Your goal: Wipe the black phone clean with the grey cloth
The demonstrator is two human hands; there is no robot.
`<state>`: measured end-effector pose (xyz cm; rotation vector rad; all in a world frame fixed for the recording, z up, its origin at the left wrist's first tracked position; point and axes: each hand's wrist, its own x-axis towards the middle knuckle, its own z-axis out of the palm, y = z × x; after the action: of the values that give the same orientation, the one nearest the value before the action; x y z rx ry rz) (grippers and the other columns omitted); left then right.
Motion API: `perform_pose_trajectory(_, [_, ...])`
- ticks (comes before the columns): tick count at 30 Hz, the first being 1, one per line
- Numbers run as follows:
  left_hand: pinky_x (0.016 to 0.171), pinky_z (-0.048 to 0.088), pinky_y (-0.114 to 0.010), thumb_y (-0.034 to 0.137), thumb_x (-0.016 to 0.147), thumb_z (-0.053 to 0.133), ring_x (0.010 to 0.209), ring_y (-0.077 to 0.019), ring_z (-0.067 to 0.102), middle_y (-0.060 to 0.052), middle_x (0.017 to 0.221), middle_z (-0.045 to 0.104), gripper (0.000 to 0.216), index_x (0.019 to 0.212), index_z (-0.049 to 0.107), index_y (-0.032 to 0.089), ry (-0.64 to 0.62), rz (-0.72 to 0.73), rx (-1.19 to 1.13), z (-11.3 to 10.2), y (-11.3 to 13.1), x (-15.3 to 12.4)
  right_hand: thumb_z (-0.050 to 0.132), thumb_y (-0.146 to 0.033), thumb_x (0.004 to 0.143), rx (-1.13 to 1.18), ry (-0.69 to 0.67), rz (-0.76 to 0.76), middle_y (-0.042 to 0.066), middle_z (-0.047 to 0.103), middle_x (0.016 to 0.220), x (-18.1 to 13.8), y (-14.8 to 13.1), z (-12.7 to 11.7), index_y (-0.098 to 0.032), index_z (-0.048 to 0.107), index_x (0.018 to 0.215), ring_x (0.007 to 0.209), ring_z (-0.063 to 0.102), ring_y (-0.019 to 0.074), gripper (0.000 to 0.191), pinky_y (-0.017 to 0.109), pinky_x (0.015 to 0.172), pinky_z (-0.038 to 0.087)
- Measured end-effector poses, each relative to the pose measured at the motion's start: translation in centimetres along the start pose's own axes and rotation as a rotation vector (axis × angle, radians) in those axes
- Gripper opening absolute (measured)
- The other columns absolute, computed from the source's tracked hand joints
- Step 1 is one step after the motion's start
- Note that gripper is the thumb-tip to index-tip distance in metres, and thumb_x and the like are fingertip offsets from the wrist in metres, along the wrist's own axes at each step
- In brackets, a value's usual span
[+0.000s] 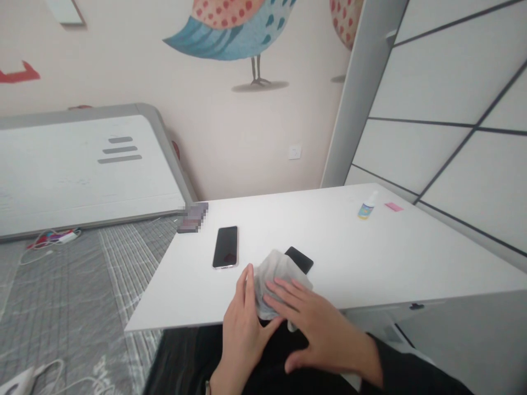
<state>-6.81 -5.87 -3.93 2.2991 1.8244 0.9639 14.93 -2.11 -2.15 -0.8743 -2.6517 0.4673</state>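
Note:
A crumpled grey-white cloth is at the front edge of the white table, between my two hands. My left hand grips its left and near side, with the fingers pointing up along it and the thumb reaching across below. Whatever may lie under the cloth is hidden. My right hand rests over the cloth, fingers outstretched and thumb apart. Just behind the cloth, a flat black object with rounded corners is partly covered. A smartphone lies screen up to the left, apart from both hands.
On the white table stand a small bottle and, beside it, a pink slip at the back right. A blurred-out dark item lies at the left edge. White cabinet panels rise at the right. Cables lie on grey fabric.

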Motion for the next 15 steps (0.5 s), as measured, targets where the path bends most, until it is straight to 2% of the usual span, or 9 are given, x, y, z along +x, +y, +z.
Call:
perform_pose_trajectory(2, [0.099, 0.059, -0.048, 0.035, 0.081, 0.083, 0.136, -0.0383, 0.057, -0.022, 0.158, 0.044, 0.116, 0.163, 0.001, 0.027, 0.000, -0.004, -0.007, 0.0, 0.0, 0.0, 0.048, -0.082, 0.088, -0.040, 0.063, 0.101, 0.013, 0.035, 0.166, 0.1, 0.0, 0.0, -0.022, 0.036, 0.160, 0.153, 0.033, 0.0373, 0.095, 0.060, 0.124, 0.029])
perform_pose_trajectory(4, [0.098, 0.060, -0.048, 0.036, 0.080, 0.083, 0.135, -0.0383, 0.058, -0.022, 0.157, 0.044, 0.117, 0.163, 0.002, 0.027, -0.001, -0.005, -0.008, 0.0, 0.0, 0.1, 0.048, -0.083, 0.088, -0.080, 0.130, 0.183, 0.017, 0.035, 0.165, 0.5, 0.0, 0.2, -0.018, 0.037, 0.160, 0.153, 0.031, 0.0405, 0.097, 0.065, 0.123, 0.028])
perform_pose_trajectory(7, [0.099, 0.059, -0.048, 0.035, 0.079, 0.084, 0.136, -0.0383, 0.057, -0.022, 0.158, 0.044, 0.117, 0.163, 0.002, 0.028, 0.002, 0.001, 0.008, 0.0, 0.0, 0.1, 0.051, -0.090, 0.078, 0.000, 0.046, 0.038, 0.013, 0.030, 0.168, 1.0, 0.0, 0.4, -0.020, 0.029, 0.163, 0.153, 0.032, 0.0367, 0.112, 0.058, 0.126, 0.027])
perform_pose_trajectory(8, [0.099, 0.059, -0.047, 0.036, 0.079, 0.085, 0.135, -0.0379, 0.059, -0.022, 0.158, 0.044, 0.118, 0.163, 0.002, 0.028, 0.007, 0.002, 0.007, 0.0, 0.1, 0.1, 0.049, -0.090, 0.080, 0.016, 0.015, 0.026, 0.012, 0.031, 0.167, 1.1, 0.0, 0.4, -0.021, 0.031, 0.162, 0.153, 0.034, 0.0352, 0.109, 0.057, 0.126, 0.028])
perform_pose_trajectory(10, [0.096, 0.061, -0.047, 0.040, 0.078, 0.085, 0.128, -0.0362, 0.065, -0.023, 0.157, 0.044, 0.119, 0.162, 0.002, 0.028, 0.016, -0.001, -0.006, 0.1, 0.1, 0.2, 0.043, -0.086, 0.087, -0.022, 0.046, 0.150, 0.015, 0.035, 0.165, 1.2, 0.1, 0.1, -0.019, 0.038, 0.160, 0.152, 0.034, 0.0372, 0.098, 0.061, 0.124, 0.029])
perform_pose_trajectory(12, [0.094, 0.062, -0.046, 0.042, 0.077, 0.086, 0.124, -0.0361, 0.067, -0.023, 0.156, 0.045, 0.121, 0.162, 0.002, 0.027, 0.016, -0.004, -0.014, 0.1, 0.2, 0.2, 0.042, -0.085, 0.088, -0.057, 0.097, 0.247, 0.019, 0.034, 0.164, 1.1, 0.0, -0.1, -0.015, 0.042, 0.157, 0.152, 0.032, 0.0414, 0.098, 0.067, 0.122, 0.027])
perform_pose_trajectory(15, [0.096, 0.061, -0.047, 0.035, 0.079, 0.083, 0.132, -0.0375, 0.061, -0.022, 0.158, 0.044, 0.117, 0.163, 0.002, 0.028, 0.009, -0.010, -0.015, 0.1, 0.2, 0.2, 0.053, -0.090, 0.078, 0.053, 0.006, 0.036, 0.013, 0.032, 0.167, 1.0, -0.7, -0.1, -0.023, 0.038, 0.159, 0.153, 0.033, 0.0370, 0.106, 0.061, 0.127, 0.022])
